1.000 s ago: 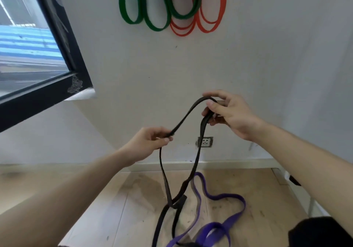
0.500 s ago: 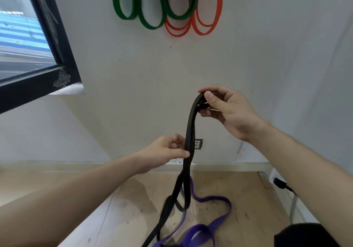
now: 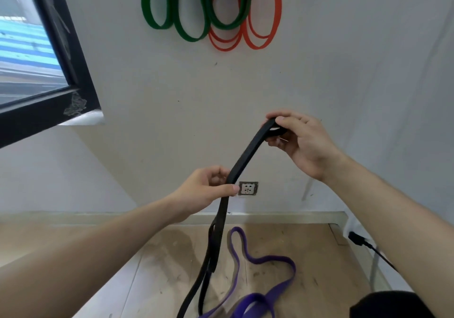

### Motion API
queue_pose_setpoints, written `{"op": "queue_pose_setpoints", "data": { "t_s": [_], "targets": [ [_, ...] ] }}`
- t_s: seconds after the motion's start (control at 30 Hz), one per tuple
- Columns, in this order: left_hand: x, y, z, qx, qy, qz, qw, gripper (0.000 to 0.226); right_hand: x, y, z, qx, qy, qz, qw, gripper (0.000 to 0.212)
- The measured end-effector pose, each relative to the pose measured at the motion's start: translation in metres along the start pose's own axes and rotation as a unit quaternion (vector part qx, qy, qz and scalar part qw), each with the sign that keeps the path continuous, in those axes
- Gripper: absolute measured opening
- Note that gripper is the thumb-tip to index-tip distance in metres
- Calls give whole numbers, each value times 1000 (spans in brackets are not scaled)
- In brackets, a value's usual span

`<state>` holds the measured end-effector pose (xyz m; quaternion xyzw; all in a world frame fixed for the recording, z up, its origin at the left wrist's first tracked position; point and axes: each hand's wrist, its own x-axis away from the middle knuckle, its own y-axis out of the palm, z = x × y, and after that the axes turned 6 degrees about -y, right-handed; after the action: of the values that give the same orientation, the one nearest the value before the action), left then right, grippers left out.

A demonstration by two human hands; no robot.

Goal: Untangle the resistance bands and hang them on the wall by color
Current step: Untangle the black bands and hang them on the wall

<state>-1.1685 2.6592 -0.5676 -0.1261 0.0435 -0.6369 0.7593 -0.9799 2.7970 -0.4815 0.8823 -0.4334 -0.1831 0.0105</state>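
Hands grasp the black band [image 3: 242,162]: right hand [image 3: 301,143] pinching its top mid-frame, left hand [image 3: 206,191] gripping lower.

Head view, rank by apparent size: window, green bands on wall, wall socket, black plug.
1. window
2. green bands
3. wall socket and black plug: they look about alike, so unranked.

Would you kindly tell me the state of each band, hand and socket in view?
Black rubber resistance band: lifted, held in both hands, lower part trailing down.
Left hand: pinching the black band midway.
Right hand: gripping its top fold.
Purple rubber resistance band: lying loose on the floor.
Green rubber bands: hung on the wall.
Orange rubber bands: hung beside them.
Square wall socket: nothing plugged in.
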Motion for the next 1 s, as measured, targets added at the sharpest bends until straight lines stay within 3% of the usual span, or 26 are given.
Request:
{"op": "queue_pose_setpoints", "data": {
  "t_s": [0.1,0.17,0.3,0.4,0.53,0.67,0.77,0.87,1.0],
  "targets": [
    [0,-9,4,30,11,34,999,17,-2,-16,10,47,42,71,995,22],
    [0,-15,8,34,22,56,998,12,-1,-25,21,67,102,73,990,22],
    [2,-25,14,41,33,85,995,10,10,-31,43,194,226,-73,952,17],
    [2,-30,16,33,31,83,996,9,13,-23,48,348,169,-158,908,30],
    [3,-32,16,-5,25,66,997,8,12,2,35,376,-5,-129,918,50],
    [8,-29,18,-43,34,27,998,9,18,26,36,435,-29,-237,868,60],
    [9,-28,18,-39,40,17,998,13,20,33,41,475,-3,-277,835,40],
    [9,-28,16,-49,32,10,998,19,17,32,30,479,1,-271,835,14],
    [9,-19,15,-74,51,17,996,23,14,34,15,449,-48,-252,856,6]
  ]
}}
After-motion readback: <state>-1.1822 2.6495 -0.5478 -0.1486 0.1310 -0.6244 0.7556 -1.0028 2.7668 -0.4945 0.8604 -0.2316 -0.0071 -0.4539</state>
